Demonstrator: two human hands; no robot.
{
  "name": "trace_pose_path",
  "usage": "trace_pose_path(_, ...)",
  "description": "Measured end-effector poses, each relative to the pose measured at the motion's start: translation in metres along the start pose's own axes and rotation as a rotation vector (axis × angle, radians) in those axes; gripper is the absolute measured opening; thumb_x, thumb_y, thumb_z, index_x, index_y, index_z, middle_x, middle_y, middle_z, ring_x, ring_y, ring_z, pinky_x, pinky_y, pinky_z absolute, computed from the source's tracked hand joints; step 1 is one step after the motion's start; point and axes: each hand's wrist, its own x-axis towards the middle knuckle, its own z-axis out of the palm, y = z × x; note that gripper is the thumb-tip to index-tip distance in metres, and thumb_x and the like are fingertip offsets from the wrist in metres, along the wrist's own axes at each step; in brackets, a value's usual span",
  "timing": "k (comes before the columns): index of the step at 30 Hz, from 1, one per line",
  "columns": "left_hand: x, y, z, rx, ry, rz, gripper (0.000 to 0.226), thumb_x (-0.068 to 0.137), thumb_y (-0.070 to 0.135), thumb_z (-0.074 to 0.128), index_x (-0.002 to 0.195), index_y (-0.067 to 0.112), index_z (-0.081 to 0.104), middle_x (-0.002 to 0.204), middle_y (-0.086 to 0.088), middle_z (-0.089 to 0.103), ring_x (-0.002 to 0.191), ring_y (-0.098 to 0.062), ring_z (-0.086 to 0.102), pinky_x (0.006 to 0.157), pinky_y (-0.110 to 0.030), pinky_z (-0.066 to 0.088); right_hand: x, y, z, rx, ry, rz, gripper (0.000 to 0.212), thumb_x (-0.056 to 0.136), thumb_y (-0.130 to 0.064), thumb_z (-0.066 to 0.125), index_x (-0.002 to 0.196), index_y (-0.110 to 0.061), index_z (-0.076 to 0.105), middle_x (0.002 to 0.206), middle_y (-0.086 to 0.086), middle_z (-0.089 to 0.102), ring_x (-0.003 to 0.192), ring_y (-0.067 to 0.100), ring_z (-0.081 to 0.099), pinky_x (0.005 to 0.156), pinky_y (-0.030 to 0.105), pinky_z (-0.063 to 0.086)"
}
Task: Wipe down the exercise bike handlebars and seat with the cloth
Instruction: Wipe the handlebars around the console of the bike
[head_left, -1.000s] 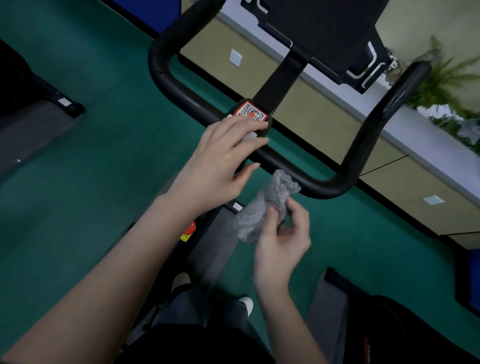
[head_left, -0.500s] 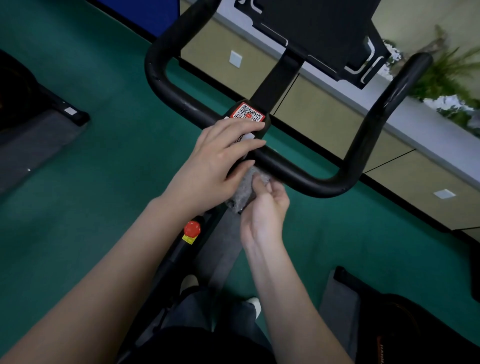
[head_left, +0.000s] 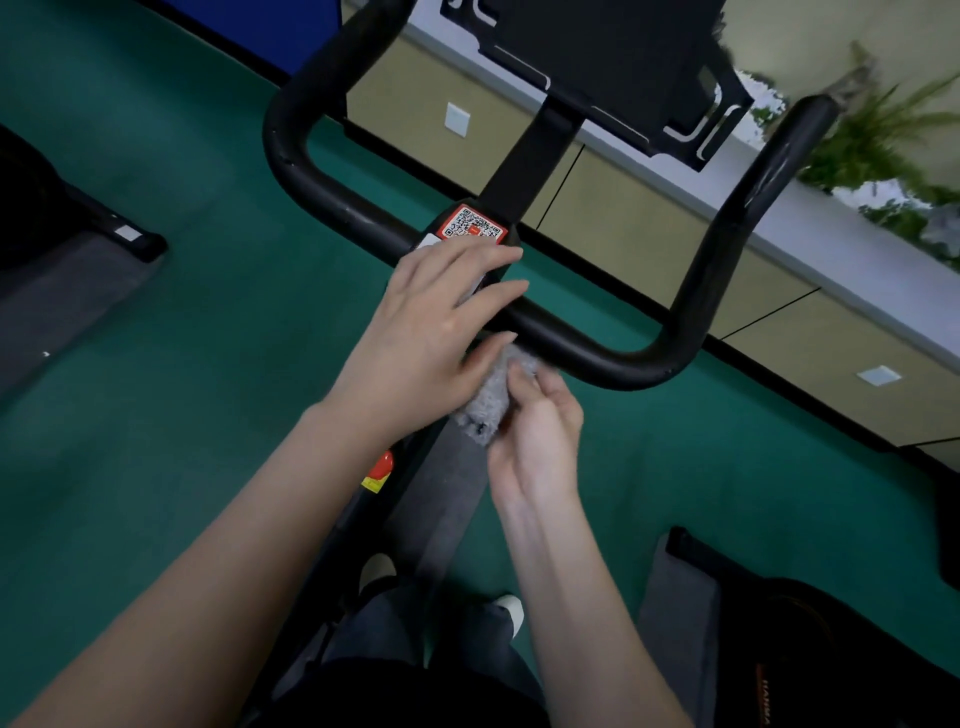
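Cloth pinched in right hand | left hand flat over handlebars

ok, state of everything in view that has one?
cloth: bunched, pinched by the right hand, just below the handlebars.
right hand: fingers curled on the cloth.
left hand: fingers straight, over the handlebars' centre.
handlebars: contact with cloth unclear.
red knob: partly hidden behind left forearm.
QR sticker: uncovered.

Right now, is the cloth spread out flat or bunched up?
Bunched up. The grey cloth is a crumpled wad that the right hand pinches just below the black handlebar; no flat part shows.
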Motion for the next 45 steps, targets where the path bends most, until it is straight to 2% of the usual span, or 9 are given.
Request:
trace_pose_path(7,0.007,0.008,0.005,-0.008,-0.031,0.055,0.035,0.086,0.029,0.067,0.115,0.009,0.067,0.114,-0.002,0.066,0.117,-0.026,0.055,0.102,-0.039,0.034,-0.002,-0.026,-0.035,0.000,0.079,-0.096,0.018,0.093,0.009,0.046,0.105,0.008,0.059,0.092,0.016,0.067,0.077,0.019,0.068,0.069,0.029,0.059)
trace_pose_path(15,0.009,0.019,0.020,0.047,0.043,0.063,0.034,0.087,0.044,0.064,0.107,0.017,0.071,0.106,0.004,0.068,0.100,-0.021,0.061,0.101,-0.038,0.033,-0.003,-0.035,-0.047,-0.091,0.123,-0.122,0.014,0.092,0.006,0.050,0.100,0.005,0.062,0.089,0.014,0.070,0.074,0.018,0.069,0.067,0.026,0.058)
trace_pose_path(18,0.010,0.021,0.023,0.048,0.073,0.032,0.029,0.085,0.042,0.067,0.103,0.019,0.072,0.102,0.005,0.068,0.098,-0.022,0.062,0.099,-0.038,0.034,-0.001,-0.048,-0.061,-0.096,0.331,-0.357,0.017,0.091,0.008,0.051,0.098,-0.003,0.063,0.092,0.009,0.067,0.079,0.016,0.067,0.068,0.021,0.057)
trace_pose_path(21,0.011,0.021,0.023,0.040,0.076,0.015,0.029,0.084,0.042,0.068,0.102,0.019,0.073,0.101,0.006,0.068,0.098,-0.022,0.062,0.100,-0.037,0.034,0.001,-0.053,-0.062,-0.454,0.458,-0.778,0.022,0.089,0.006,0.055,0.106,-0.004,0.065,0.098,0.007,0.064,0.090,0.009,0.062,0.081,0.020,0.052)
trace_pose_path(24,0.011,0.022,0.022,0.028,0.079,0.011,0.031,0.084,0.042,0.068,0.101,0.018,0.073,0.100,0.005,0.069,0.098,-0.022,0.062,0.100,-0.037,0.033,-0.001,-0.041,-0.054,-0.815,0.407,-1.123,0.027,0.083,0.007,0.056,0.104,-0.004,0.070,0.100,0.003,0.059,0.092,0.008,0.058,0.079,0.014,0.044)
trace_pose_path(29,0.015,0.029,0.023,0.015,0.070,0.017,0.034,0.084,0.042,0.068,0.098,0.011,0.073,0.097,0.000,0.069,0.095,-0.024,0.062,0.103,-0.037,0.033,0.001,-0.026,-0.059,-1.161,0.228,-1.344,0.033,0.081,0.018,0.054,0.105,0.002,0.070,0.100,0.017,0.061,0.095,0.022,0.047,0.082,0.032,0.046)
trace_pose_path(35,0.016,0.032,0.028,0.010,0.079,-0.001,0.035,0.082,0.043,0.068,0.096,0.011,0.073,0.094,0.000,0.068,0.093,-0.026,0.062,0.100,-0.040,0.036,0.017,-0.057,-0.066,-1.191,0.322,-1.344,0.037,0.081,0.017,0.048,0.103,0.001,0.072,0.099,0.017,0.062,0.094,0.024,0.046,0.086,0.021,0.041)
trace_pose_path(40,0.017,0.048,0.037,-0.062,0.055,0.007,0.036,0.083,0.041,0.067,0.102,0.010,0.071,0.098,-0.002,0.067,0.095,-0.026,0.061,0.102,-0.039,0.035,0.012,-0.062,-0.065,-1.393,0.120,-1.362,0.038,0.078,0.019,0.046,0.100,0.001,0.071,0.097,0.013,0.064,0.094,0.024,0.044,0.088,0.021,0.037)
trace_pose_path(45,0.014,0.052,0.043,-0.114,0.032,-0.053,0.037,0.083,0.039,0.067,0.103,0.008,0.069,0.101,-0.004,0.066,0.097,-0.027,0.059,0.098,-0.036,0.034,0.023,-0.122,-0.048,-1.697,-0.047,-1.160,0.040,0.073,0.022,0.047,0.095,0.000,0.073,0.096,0.011,0.069,0.092,0.031,0.048,0.082,0.017,0.032)
